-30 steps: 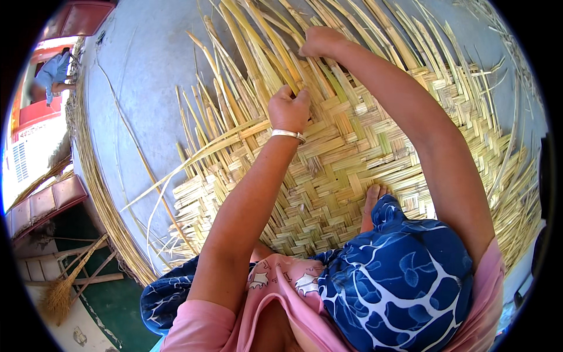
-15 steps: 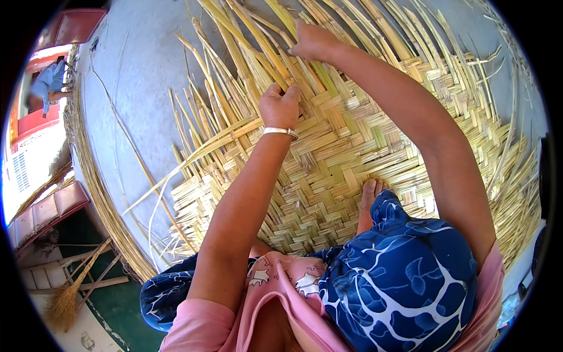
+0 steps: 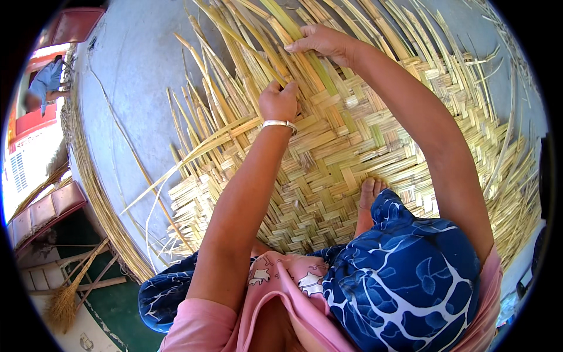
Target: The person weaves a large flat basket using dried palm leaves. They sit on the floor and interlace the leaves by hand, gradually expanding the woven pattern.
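A wide mat [image 3: 334, 170] of flat yellow-green reed strips lies under me, woven in a zigzag pattern. Loose strip ends [image 3: 234, 53] fan out from its far edge. My left hand [image 3: 279, 105], with a bangle on the wrist, is closed on a reed strip at that edge; its fingertips are partly hidden. Farther out and to the right, my right hand [image 3: 328, 44] grips a greenish strip [image 3: 284, 19] between thumb and fingers. One long pale strip [image 3: 182, 164] sticks out sideways to the left of my left hand. My bare foot [image 3: 370, 190] rests on the mat.
Along the left runs a bundle of long reeds [image 3: 94, 176] on the grey floor [image 3: 146, 70]. Beyond it are a straw broom [image 3: 61, 308], a wooden frame [image 3: 105, 284] and a person in blue [image 3: 47, 82]. More loose reeds [image 3: 513, 205] lie at the right.
My right hand has drawn slightly right and nearer, turning so its thumb shows. My left hand has stayed nearly in place.
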A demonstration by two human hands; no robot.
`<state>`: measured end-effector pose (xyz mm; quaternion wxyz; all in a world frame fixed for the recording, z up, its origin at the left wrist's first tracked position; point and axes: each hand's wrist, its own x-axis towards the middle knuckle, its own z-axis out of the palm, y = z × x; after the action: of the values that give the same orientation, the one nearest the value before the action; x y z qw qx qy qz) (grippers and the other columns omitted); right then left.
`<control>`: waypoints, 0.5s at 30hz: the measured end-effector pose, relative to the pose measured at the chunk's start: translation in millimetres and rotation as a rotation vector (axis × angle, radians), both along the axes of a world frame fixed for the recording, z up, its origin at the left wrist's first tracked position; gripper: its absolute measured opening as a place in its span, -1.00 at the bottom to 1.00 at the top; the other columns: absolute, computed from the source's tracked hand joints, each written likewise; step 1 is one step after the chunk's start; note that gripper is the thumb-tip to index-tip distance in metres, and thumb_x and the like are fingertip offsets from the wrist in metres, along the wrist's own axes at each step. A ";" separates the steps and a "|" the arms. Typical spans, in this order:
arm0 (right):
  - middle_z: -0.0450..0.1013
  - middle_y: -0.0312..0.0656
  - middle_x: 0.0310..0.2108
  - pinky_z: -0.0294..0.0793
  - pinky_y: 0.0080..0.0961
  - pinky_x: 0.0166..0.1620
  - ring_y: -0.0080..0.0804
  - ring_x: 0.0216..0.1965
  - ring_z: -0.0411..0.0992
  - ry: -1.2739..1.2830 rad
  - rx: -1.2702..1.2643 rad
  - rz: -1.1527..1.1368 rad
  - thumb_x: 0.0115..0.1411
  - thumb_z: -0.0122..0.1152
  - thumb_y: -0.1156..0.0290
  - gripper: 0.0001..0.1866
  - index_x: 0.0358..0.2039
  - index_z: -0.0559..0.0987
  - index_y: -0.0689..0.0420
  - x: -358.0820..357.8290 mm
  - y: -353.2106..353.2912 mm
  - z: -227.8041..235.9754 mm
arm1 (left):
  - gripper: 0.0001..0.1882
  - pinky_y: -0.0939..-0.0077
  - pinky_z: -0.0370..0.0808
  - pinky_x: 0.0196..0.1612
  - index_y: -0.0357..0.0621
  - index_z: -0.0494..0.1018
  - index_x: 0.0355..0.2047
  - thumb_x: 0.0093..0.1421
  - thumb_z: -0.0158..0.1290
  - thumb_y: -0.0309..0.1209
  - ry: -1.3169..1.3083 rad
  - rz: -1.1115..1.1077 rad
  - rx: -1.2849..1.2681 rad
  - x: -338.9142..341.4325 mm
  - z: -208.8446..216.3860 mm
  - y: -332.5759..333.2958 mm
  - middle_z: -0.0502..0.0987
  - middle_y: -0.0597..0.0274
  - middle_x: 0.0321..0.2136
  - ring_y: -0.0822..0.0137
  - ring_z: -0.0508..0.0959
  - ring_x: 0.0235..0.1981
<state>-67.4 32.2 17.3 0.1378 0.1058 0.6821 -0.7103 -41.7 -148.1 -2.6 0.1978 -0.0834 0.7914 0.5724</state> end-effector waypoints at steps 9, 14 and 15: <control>0.49 -0.13 -0.26 0.43 -0.48 -0.11 -0.43 -0.24 0.45 -0.060 0.111 0.044 0.05 0.24 0.36 -0.57 -0.08 0.48 0.28 13.4 -4.4 -9.0 | -0.83 0.56 0.24 -0.73 -0.26 0.46 -0.48 0.11 0.13 -0.39 0.181 -0.218 -0.203 -12.3 -32.4 -5.2 0.37 0.36 -0.73 0.51 0.32 -0.79; 0.47 -0.18 -0.19 0.35 -0.53 -0.01 -0.48 -0.14 0.39 -0.009 -0.100 0.068 0.03 0.25 0.36 -0.56 -0.06 0.48 0.26 20.6 -2.3 -11.5 | -0.80 0.51 0.32 -0.66 -0.27 0.48 -0.43 0.09 0.15 -0.35 0.152 -0.222 -0.216 -12.2 -28.7 -3.5 0.43 0.27 -0.71 0.46 0.37 -0.75; 0.47 -0.19 -0.18 0.33 -0.54 0.01 -0.49 -0.11 0.38 -0.012 -0.119 0.074 0.03 0.25 0.36 -0.55 -0.06 0.48 0.25 23.1 -4.0 -7.5 | -0.79 0.47 0.35 -0.61 -0.27 0.48 -0.41 0.09 0.15 -0.34 0.226 -0.301 -0.297 -11.0 -23.1 -3.8 0.46 0.22 -0.68 0.41 0.41 -0.71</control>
<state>-44.3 28.2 9.8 0.1739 0.0764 0.6411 -0.7436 -52.8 -152.0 -25.7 0.1767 0.0722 0.8874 0.4196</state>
